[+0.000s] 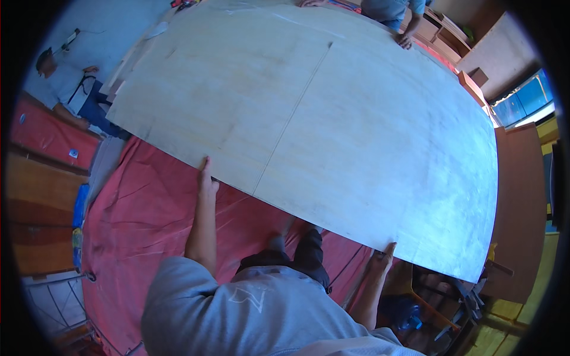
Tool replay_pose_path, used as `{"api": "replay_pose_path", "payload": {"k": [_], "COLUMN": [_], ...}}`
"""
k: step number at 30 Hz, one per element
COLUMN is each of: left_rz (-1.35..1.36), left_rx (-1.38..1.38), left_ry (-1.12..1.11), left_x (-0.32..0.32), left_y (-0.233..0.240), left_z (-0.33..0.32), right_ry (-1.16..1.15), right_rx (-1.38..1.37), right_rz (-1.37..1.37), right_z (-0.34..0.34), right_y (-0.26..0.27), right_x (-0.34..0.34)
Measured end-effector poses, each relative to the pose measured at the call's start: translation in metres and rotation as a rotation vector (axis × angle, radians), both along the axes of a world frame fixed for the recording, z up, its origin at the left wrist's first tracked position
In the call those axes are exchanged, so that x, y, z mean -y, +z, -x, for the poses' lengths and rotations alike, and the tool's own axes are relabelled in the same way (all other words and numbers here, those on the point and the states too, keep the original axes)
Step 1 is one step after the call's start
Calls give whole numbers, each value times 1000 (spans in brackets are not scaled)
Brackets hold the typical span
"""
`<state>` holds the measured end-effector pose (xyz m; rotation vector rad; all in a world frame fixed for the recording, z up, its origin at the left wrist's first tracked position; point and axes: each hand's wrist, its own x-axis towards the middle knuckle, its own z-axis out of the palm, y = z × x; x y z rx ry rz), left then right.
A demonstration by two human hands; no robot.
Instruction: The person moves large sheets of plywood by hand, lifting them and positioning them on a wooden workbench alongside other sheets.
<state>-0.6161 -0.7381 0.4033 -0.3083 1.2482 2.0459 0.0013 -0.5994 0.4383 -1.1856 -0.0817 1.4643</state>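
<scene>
A large pale wooden panel (356,133), probably plywood, spans most of the view, with a thin line running across it to a small dark spot. My left hand (208,178) grips its near edge left of that line, thumb on top and fingers hidden beneath. Farther right along the same edge, my right hand (384,257) holds on in the same way. Across from me, a co-worker's hand (404,41) rests at the far edge, and that person's other hand (313,2) touches it farther left.
A red sheet (147,213) covers the floor around my feet. Another person (71,93) sits at the left beside a red-covered surface. Brown boards (519,209) stand at the right. A blue water jug (403,311) and a crate lie below the panel's right end.
</scene>
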Motion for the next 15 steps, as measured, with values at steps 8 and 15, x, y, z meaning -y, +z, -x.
{"api": "replay_pose_path", "payload": {"k": [8,15], "left_rz": [-72,-126], "left_rx": [-62,-92], "left_ry": [80,-82], "left_x": [103,181], "left_y": [-5,-2], "left_z": [-58,-82], "right_ry": [40,63], "right_rx": [-70,-61], "right_rz": [-54,-25], "right_z": [-74,-85], "right_y": [-24,-4], "right_x": [114,169]}}
